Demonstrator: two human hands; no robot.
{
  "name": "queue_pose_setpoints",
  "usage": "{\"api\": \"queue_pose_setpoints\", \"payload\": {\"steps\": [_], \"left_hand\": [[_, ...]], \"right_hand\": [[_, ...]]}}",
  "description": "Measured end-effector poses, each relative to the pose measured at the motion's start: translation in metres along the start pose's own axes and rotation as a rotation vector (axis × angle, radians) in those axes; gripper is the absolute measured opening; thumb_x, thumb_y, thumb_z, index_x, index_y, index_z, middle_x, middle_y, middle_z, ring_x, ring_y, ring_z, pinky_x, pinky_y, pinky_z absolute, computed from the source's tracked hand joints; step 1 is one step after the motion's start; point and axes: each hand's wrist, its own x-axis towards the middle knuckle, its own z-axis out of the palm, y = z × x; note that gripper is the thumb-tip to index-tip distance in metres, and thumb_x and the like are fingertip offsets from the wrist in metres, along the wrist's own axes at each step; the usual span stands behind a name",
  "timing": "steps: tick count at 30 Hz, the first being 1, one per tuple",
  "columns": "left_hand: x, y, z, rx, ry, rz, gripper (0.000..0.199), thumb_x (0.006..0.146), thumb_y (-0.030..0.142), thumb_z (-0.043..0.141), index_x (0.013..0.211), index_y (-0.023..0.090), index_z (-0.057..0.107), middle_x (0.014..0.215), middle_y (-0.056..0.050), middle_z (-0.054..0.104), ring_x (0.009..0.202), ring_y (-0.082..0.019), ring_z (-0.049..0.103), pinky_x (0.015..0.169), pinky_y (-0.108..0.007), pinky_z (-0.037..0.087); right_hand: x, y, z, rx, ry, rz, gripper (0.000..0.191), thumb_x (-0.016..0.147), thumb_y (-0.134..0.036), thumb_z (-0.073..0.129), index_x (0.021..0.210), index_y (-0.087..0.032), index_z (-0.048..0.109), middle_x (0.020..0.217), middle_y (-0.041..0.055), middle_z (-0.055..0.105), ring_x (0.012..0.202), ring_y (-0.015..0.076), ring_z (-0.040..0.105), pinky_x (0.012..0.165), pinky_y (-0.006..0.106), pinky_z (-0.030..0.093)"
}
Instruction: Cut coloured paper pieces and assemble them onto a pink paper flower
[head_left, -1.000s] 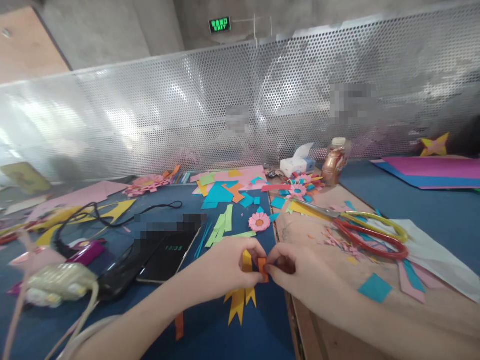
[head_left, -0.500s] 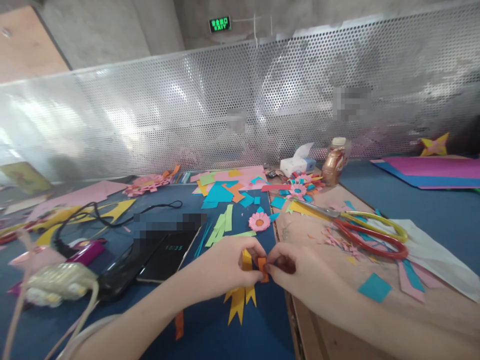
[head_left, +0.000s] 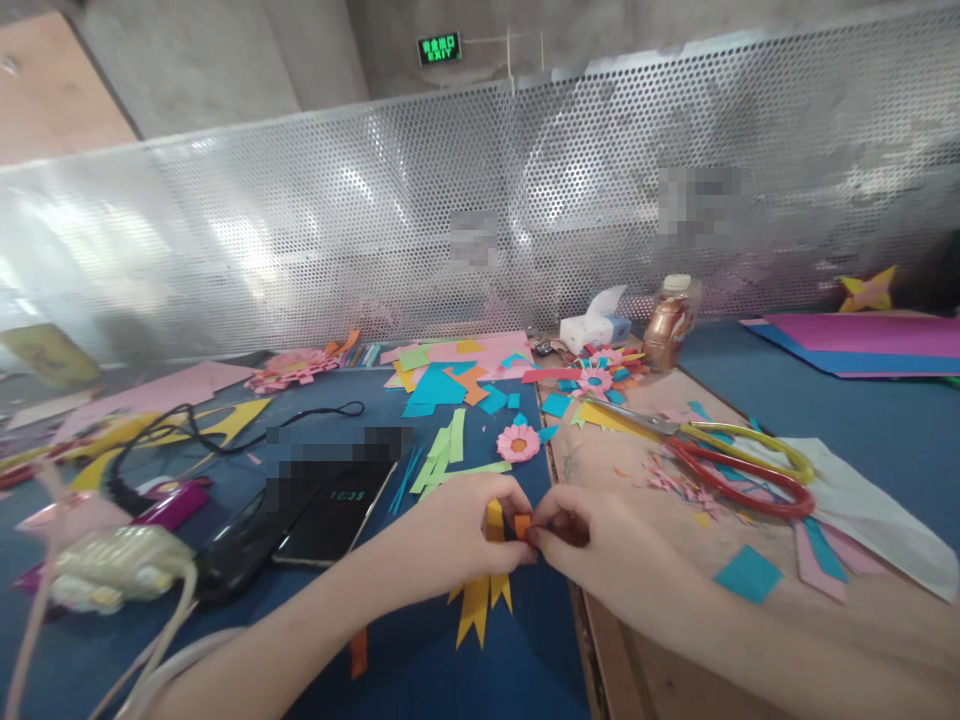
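A small piece of orange paper (head_left: 523,524) is pinched between the fingertips of both hands. My left hand (head_left: 469,520) is closed on its left side, and my right hand (head_left: 589,530) is closed at its right edge, so the fingers hide part of it. Under my left hand are yellow paper strips (head_left: 473,612) with notched ends, showing also through the gap between thumb and fingers. Just beyond the hands lie a pink paper flower (head_left: 518,447) with an orange centre and some light green paper strips (head_left: 448,452). An orange strip (head_left: 359,652) lies partly under my left forearm.
Scissors (head_left: 750,480) with red and yellow handles rest on the brown board at right, near paper scraps and a blue square (head_left: 748,573). To the left are a phone (head_left: 337,510) and a black cable (head_left: 247,430). A bottle (head_left: 670,325) and tissue pack (head_left: 595,331) stand behind.
The orange paper between my fingertips shows as a shorter piece than before, its lower part no longer visible below the fingers. Both hands have stayed in nearly the same place.
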Motion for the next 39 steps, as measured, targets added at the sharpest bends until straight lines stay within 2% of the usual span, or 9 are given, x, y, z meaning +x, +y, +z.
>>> {"api": "queue_pose_setpoints", "payload": {"steps": [20,24,30,39], "left_hand": [[0.0,-0.002,0.001,-0.007,0.013,0.009,0.016,0.068,0.032,0.059,0.079,0.021,0.06,0.075,0.003,0.06,0.064,-0.012,0.05,0.057,-0.021,0.035],[0.0,-0.002,0.0,0.003,0.018,-0.004,0.017,0.069,0.033,0.059,0.08,0.021,0.06,0.063,0.004,0.054,0.057,-0.011,0.047,0.054,-0.021,0.033],[-0.001,0.001,-0.006,-0.07,-0.043,-0.061,0.021,0.07,0.037,0.058,0.084,0.021,0.06,0.053,0.007,0.042,0.047,-0.008,0.036,0.044,-0.019,0.024],[0.001,0.0,-0.009,-0.199,-0.073,-0.034,0.022,0.074,0.038,0.056,0.084,0.019,0.059,0.072,0.003,0.057,0.05,-0.007,0.035,0.044,-0.018,0.025]], "right_hand": [[-0.001,0.0,0.001,0.01,-0.002,-0.011,0.007,0.069,-0.013,0.05,0.069,-0.016,0.057,0.055,-0.0047,0.045,0.05,0.0062,0.036,0.045,0.018,0.026],[0.0,0.0,0.0,0.019,0.01,-0.008,0.008,0.069,-0.013,0.05,0.068,-0.016,0.057,0.054,-0.0046,0.045,0.05,0.0062,0.036,0.044,0.018,0.026],[0.001,-0.003,-0.003,0.165,-0.02,0.028,0.01,0.073,-0.017,0.048,0.07,-0.016,0.058,0.061,-0.002,0.057,0.052,0.007,0.042,0.046,0.017,0.029],[0.003,-0.002,-0.005,0.197,-0.018,0.009,0.014,0.079,-0.024,0.046,0.073,-0.017,0.057,0.068,-0.0007,0.062,0.058,0.0087,0.05,0.05,0.018,0.035]]}}
